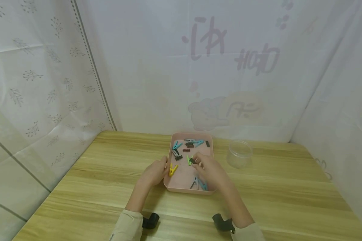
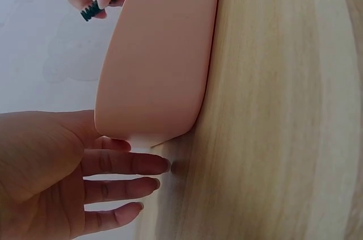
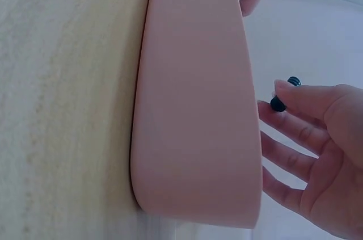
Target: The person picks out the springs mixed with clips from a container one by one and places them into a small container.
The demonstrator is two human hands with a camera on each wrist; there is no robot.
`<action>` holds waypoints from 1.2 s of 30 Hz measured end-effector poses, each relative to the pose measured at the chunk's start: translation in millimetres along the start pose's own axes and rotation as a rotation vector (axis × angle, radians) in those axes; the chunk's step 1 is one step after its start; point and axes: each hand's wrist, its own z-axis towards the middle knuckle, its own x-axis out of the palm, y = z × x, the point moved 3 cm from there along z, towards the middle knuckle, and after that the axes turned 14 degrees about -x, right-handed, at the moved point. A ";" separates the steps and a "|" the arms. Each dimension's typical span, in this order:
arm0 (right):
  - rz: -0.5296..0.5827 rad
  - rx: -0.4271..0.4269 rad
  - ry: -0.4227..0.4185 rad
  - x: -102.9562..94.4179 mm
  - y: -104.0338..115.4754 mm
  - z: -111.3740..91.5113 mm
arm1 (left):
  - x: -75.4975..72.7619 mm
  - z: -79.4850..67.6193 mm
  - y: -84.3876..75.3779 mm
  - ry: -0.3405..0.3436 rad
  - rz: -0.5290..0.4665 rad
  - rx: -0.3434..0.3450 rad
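Observation:
My right hand (image 1: pixel 210 168) is over the pink tray (image 1: pixel 188 191), pinching a small black coil spring (image 2: pixel 91 11) between thumb and fingers. The spring's ridges show in the left wrist view. Below and beside these fingertips lies a light green clothespin (image 1: pixel 188 160). At the tray's left wall, my left hand (image 1: pixel 155 172) holds the rim, its thumb hidden behind the wall and its other fingers stretched along the outside. A yellow clothespin (image 1: pixel 173 169) lies in the tray close to that hand. Blue and grey clothespin parts (image 1: pixel 202 184) lie at the near right corner.
At the tray's far end are blue clothespins (image 1: pixel 177 145), reddish-brown springs (image 1: pixel 186 150) and several black pieces (image 1: pixel 179 158). A clear round container (image 1: pixel 240 154) stands right of the tray on the wooden table (image 1: pixel 277 187). A patterned white cloth (image 1: pixel 157 83) hangs behind.

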 end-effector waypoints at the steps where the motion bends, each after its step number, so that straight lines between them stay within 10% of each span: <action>1: -0.001 -0.006 -0.004 -0.5 0.2 -0.3 | 0.4 0.1 0.2 0.001 -0.002 -0.001; 36: -0.052 -0.049 -0.074 -23.4 -13.8 -7.3 | 1.6 -0.1 0.3 -0.006 -0.025 0.015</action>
